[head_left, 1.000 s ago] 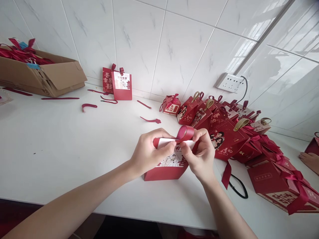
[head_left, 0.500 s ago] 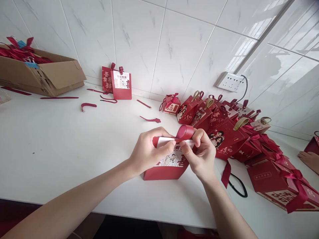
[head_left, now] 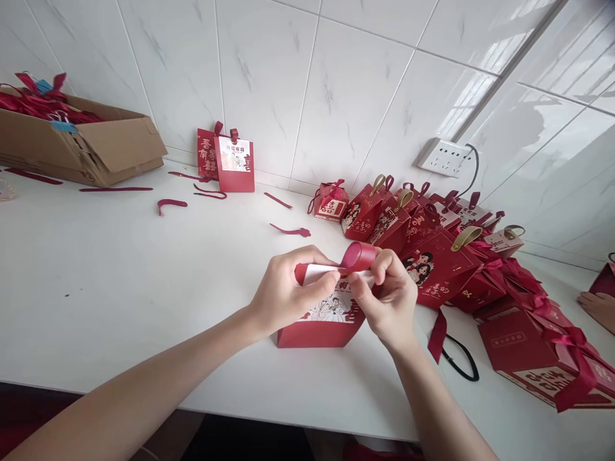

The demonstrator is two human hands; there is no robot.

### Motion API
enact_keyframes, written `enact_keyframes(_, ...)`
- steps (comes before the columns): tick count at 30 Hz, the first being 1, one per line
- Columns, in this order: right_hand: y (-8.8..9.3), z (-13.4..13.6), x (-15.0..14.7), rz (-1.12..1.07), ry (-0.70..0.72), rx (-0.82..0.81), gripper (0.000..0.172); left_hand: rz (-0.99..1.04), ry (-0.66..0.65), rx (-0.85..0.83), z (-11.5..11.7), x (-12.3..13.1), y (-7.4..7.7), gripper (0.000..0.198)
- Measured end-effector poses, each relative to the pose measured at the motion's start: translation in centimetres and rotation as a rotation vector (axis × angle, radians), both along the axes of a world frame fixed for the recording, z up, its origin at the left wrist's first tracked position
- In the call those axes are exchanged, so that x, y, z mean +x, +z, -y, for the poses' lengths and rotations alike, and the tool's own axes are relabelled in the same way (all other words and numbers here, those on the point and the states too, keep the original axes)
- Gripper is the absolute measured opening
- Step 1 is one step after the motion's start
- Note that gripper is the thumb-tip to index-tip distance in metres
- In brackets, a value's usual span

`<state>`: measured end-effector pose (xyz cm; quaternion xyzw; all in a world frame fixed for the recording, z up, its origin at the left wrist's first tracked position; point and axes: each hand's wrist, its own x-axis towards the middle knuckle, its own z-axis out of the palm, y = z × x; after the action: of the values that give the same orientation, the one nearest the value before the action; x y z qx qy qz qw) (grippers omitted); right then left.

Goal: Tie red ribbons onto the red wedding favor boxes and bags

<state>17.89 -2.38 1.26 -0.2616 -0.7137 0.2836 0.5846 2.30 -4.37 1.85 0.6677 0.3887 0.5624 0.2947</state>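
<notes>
In the head view, at the centre of the frame, a red gift box (head_left: 321,320) stands on the white table (head_left: 96,275). The left hand (head_left: 283,294) pinches the box's top edge, fingers closed on it. The right hand (head_left: 391,298) pinches the base of a red loop handle (head_left: 358,256) above the box. Finished red boxes (head_left: 432,256) crowd the right; a cardboard carton (head_left: 81,144) sits upper left.
</notes>
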Motion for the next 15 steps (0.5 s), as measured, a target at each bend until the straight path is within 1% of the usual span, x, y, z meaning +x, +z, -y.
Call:
enact_keyframes(3, -0.21, -0.20, -0.03, 0.002, -0.028, 0.030, 0.019, 0.043, 0.006, 0.026, -0.03, 0.14, -0.07, 0.007)
enact_keyframes(5, -0.36, -0.28, -0.05, 0.003, -0.055, 0.051, 0.014, 0.060, 0.000, 0.039, -0.01, 0.19, -0.06, 0.007)
enact_keyframes(10, -0.52, -0.17, 0.02, 0.005, -0.088, 0.043, 0.015, 0.063, -0.024, 0.075, 0.02, 0.18, -0.07, 0.009)
enact_keyframes(15, -0.18, -0.08, 0.22, 0.032, -0.030, 0.033, 0.015, 0.037, 0.000, 0.064, -0.09, 0.16, -0.20, 0.004)
